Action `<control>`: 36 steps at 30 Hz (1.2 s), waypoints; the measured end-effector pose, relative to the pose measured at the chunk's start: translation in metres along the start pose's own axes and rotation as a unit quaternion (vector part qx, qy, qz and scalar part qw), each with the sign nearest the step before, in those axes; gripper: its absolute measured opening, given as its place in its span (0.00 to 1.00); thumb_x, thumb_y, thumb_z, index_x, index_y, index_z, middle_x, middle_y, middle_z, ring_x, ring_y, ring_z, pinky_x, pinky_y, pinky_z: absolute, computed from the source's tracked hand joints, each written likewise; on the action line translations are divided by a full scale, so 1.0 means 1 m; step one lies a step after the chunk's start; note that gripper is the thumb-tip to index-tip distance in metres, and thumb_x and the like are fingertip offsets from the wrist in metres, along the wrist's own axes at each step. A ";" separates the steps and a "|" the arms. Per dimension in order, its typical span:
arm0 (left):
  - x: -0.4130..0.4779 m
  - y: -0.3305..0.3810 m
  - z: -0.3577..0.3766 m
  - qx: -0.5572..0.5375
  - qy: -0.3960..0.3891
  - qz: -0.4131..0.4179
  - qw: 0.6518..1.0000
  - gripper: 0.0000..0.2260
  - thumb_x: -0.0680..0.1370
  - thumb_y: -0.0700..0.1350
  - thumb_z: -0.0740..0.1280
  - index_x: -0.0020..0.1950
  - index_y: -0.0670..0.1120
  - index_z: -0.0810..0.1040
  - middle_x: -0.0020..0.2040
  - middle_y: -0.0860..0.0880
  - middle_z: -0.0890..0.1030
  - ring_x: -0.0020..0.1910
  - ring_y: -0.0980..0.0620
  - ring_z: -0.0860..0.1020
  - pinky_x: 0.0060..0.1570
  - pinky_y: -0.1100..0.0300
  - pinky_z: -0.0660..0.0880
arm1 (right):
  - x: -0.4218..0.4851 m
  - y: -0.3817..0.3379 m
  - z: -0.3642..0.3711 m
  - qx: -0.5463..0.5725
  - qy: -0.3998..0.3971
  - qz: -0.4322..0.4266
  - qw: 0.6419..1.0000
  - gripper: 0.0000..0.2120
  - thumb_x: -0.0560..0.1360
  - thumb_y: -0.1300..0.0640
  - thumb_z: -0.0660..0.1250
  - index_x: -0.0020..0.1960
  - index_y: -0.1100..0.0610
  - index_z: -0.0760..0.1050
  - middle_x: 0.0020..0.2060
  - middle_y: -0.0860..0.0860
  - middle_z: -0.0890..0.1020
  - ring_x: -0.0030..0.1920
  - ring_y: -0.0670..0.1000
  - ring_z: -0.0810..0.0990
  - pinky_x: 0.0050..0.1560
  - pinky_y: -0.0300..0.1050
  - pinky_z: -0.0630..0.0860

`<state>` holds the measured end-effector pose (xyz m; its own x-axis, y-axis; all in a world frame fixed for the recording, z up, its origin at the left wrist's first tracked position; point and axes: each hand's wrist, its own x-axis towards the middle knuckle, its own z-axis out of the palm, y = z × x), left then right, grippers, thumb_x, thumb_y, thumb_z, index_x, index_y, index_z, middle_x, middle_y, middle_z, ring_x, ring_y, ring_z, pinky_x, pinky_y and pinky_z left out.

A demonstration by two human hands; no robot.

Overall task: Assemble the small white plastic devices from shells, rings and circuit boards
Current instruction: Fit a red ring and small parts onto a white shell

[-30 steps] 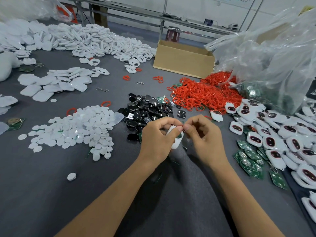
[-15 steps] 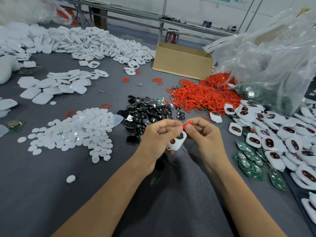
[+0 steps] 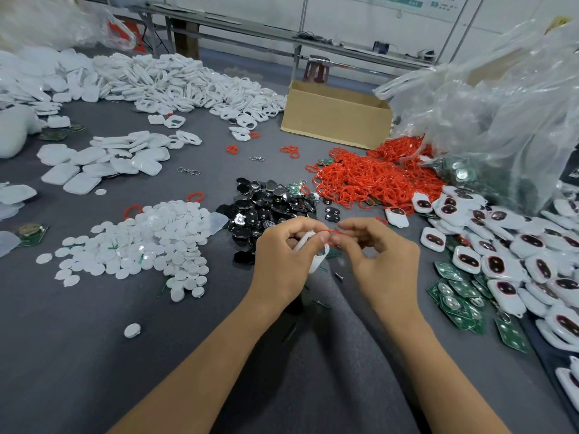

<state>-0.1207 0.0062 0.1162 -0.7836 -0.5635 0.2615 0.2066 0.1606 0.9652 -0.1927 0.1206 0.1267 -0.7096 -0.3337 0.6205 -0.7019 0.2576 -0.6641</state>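
My left hand (image 3: 283,261) grips a small white shell (image 3: 316,255) above the grey table, near its middle. My right hand (image 3: 380,261) pinches a thin red ring (image 3: 333,231) stretched between both hands' fingertips, right at the shell's top edge. Most of the shell is hidden behind my left fingers. Behind the hands lie a heap of red rings (image 3: 369,180) and a pile of black button pieces (image 3: 269,205). Green circuit boards (image 3: 460,292) and partly built white devices (image 3: 517,261) lie to the right.
White round discs (image 3: 141,245) are spread at the left, white shells (image 3: 103,161) and white frames (image 3: 188,86) further back. A cardboard box (image 3: 335,120) stands at the back, a clear plastic bag (image 3: 488,104) at the right. A small screw (image 3: 338,276) lies between my hands.
My right hand has pulled a red ring out from the shell's top, and the two hands have drawn slightly apart. The shell has tilted in my left hand.
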 end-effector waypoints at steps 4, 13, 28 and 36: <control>-0.001 0.001 0.001 -0.025 -0.013 -0.010 1.000 0.05 0.76 0.38 0.70 0.42 0.47 0.82 0.32 0.55 0.81 0.30 0.62 0.77 0.31 0.71 0.70 | 0.001 -0.006 -0.001 0.083 -0.020 0.089 0.992 0.08 0.70 0.65 0.74 0.39 0.53 0.79 0.32 0.45 0.82 0.34 0.48 0.79 0.39 0.47 0.79; -0.002 0.001 0.002 -0.029 -0.012 -0.014 0.999 0.06 0.76 0.39 0.70 0.43 0.49 0.83 0.33 0.54 0.82 0.31 0.60 0.77 0.32 0.69 0.70 | -0.001 -0.003 -0.001 0.068 -0.016 0.054 0.996 0.10 0.69 0.64 0.75 0.41 0.50 0.78 0.33 0.44 0.81 0.33 0.42 0.77 0.40 0.33 0.74; -0.002 0.003 0.000 -0.153 -0.098 -0.130 0.975 0.14 0.76 0.31 0.68 0.55 0.48 0.81 0.47 0.50 0.85 0.40 0.55 0.82 0.36 0.60 0.81 | -0.001 -0.002 -0.002 0.012 0.021 0.006 1.000 0.07 0.73 0.64 0.70 0.43 0.53 0.80 0.37 0.48 0.82 0.37 0.49 0.80 0.40 0.45 0.77; 0.000 0.002 -0.002 -0.207 -0.133 -0.144 0.959 0.13 0.76 0.29 0.66 0.55 0.44 0.81 0.47 0.44 0.85 0.43 0.50 0.82 0.41 0.60 0.82 | -0.004 -0.001 0.000 -0.041 0.008 -0.069 0.997 0.05 0.71 0.68 0.71 0.43 0.60 0.81 0.37 0.50 0.81 0.38 0.45 0.76 0.42 0.36 0.73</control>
<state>-0.1191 0.0053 0.1178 -0.9533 -0.3011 0.0247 0.1306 -0.3371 0.9324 -0.1889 0.1215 0.1244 -0.6061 -0.3576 0.7105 -0.7953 0.2828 -0.5361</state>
